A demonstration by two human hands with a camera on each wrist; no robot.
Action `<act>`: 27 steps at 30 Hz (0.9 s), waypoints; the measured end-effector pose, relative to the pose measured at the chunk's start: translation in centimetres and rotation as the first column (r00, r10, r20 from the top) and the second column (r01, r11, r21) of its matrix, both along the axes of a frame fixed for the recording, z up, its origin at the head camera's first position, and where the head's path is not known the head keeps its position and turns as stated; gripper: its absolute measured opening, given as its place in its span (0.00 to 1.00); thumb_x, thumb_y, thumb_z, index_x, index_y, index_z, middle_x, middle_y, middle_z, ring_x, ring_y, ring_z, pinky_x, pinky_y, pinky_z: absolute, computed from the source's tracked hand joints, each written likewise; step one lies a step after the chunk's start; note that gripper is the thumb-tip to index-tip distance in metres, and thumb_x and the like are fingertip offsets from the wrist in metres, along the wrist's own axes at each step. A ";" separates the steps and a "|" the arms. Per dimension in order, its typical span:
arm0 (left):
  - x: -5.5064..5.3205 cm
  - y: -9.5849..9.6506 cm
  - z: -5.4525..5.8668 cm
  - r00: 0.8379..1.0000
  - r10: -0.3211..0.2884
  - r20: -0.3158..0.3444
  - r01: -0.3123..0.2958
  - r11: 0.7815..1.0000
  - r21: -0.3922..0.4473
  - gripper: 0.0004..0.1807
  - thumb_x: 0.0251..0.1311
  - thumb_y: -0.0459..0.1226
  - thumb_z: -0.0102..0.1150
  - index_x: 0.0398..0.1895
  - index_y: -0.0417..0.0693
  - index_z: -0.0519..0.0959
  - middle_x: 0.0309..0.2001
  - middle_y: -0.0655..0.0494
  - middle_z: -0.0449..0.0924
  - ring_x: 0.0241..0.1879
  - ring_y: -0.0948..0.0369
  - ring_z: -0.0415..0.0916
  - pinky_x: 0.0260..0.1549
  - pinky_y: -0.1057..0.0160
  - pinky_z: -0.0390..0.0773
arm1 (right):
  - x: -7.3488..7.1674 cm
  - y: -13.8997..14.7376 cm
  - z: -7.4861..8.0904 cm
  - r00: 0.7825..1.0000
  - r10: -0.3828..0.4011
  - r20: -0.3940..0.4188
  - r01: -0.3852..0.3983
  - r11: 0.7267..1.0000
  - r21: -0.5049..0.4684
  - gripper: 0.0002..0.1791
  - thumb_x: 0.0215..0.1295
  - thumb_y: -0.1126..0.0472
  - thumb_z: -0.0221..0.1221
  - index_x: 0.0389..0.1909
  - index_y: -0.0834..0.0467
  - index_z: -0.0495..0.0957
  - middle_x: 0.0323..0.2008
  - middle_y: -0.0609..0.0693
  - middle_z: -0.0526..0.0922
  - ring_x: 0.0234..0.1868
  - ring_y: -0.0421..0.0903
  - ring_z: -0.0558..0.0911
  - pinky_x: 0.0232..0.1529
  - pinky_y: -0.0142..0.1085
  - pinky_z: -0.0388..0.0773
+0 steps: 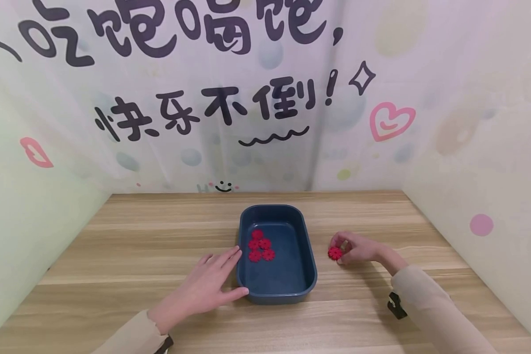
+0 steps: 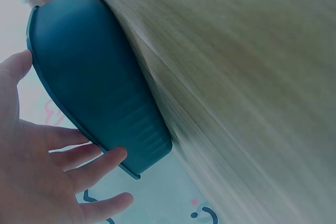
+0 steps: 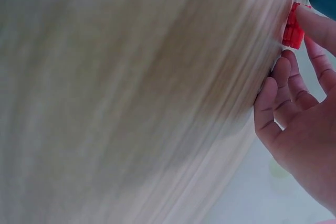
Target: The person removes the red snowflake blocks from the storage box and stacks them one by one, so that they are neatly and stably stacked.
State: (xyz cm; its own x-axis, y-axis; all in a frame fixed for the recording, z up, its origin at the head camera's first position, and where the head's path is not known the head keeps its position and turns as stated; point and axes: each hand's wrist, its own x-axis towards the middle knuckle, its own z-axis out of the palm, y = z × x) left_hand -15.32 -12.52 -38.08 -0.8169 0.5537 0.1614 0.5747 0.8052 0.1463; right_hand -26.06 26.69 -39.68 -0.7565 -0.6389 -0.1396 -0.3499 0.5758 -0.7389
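Note:
A dark blue rectangular tray (image 1: 287, 290) with rounded corners stands on the table. Several red flower-shaped pieces (image 1: 255, 255) lie in its left half. My left hand (image 1: 208, 287) rests against the tray's left rim with its fingers stretched out; the left wrist view shows thumb and fingertips along the rim (image 2: 52, 95). To the right of the tray, my right hand (image 1: 356, 247) pinches one more red flower-shaped piece (image 1: 335, 253) between thumb and fingers. In the right wrist view this piece (image 3: 293, 32) is at the table surface, with the other fingers curled loosely beside it.
The wood-grain table (image 1: 159, 231) stretches out around the tray. Behind it hangs a white printed cloth (image 1: 230, 162) with large black lettering, and pale walls (image 1: 482, 162) flank both sides.

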 end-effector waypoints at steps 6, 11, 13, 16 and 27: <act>0.0 0.0 0.0 1.000 -0.003 -0.007 0.003 1.000 -0.006 0.44 0.52 0.65 0.42 0.62 0.41 0.61 0.63 0.50 0.58 0.59 0.56 0.56 0.51 0.46 0.58 | 0.3 0.2 0.4 0.997 -0.042 0.071 0.044 0.999 -0.027 0.21 0.49 0.68 0.61 0.44 0.64 0.67 0.41 0.57 0.69 0.37 0.51 0.71 0.39 0.41 0.68; 0.0 0.0 0.0 1.000 -0.005 -0.009 0.005 1.000 0.004 0.44 0.52 0.64 0.44 0.62 0.40 0.61 0.62 0.50 0.58 0.59 0.56 0.57 0.51 0.46 0.58 | -0.1 0.4 1.5 0.998 -0.062 -0.015 0.062 0.997 -0.050 0.18 0.54 0.68 0.56 0.46 0.67 0.66 0.43 0.61 0.68 0.41 0.53 0.70 0.41 0.44 0.68; 0.0 0.0 0.0 1.000 -0.004 -0.011 0.004 1.000 0.005 0.44 0.52 0.63 0.45 0.62 0.40 0.61 0.62 0.50 0.58 0.59 0.56 0.57 0.51 0.46 0.58 | -0.5 0.3 2.3 0.993 -0.069 -0.091 0.064 0.996 -0.059 0.16 0.57 0.66 0.55 0.45 0.68 0.66 0.43 0.62 0.69 0.41 0.54 0.70 0.41 0.43 0.69; -0.1 -0.1 0.0 1.000 -0.002 -0.010 0.002 1.000 0.010 0.43 0.52 0.63 0.45 0.62 0.40 0.61 0.62 0.50 0.58 0.59 0.56 0.57 0.51 0.45 0.57 | -0.8 -0.5 4.3 0.987 -0.095 -0.133 0.087 0.994 -0.065 0.14 0.59 0.65 0.54 0.44 0.67 0.67 0.41 0.62 0.71 0.40 0.54 0.71 0.39 0.43 0.70; 0.1 0.0 0.2 1.000 -0.006 -0.004 0.006 1.000 0.002 0.43 0.52 0.63 0.45 0.62 0.40 0.61 0.62 0.50 0.58 0.59 0.56 0.57 0.51 0.46 0.57 | -3.4 -4.8 8.9 0.969 -0.064 -0.240 0.069 0.998 0.011 0.14 0.60 0.61 0.53 0.45 0.64 0.68 0.39 0.56 0.73 0.39 0.51 0.73 0.38 0.41 0.71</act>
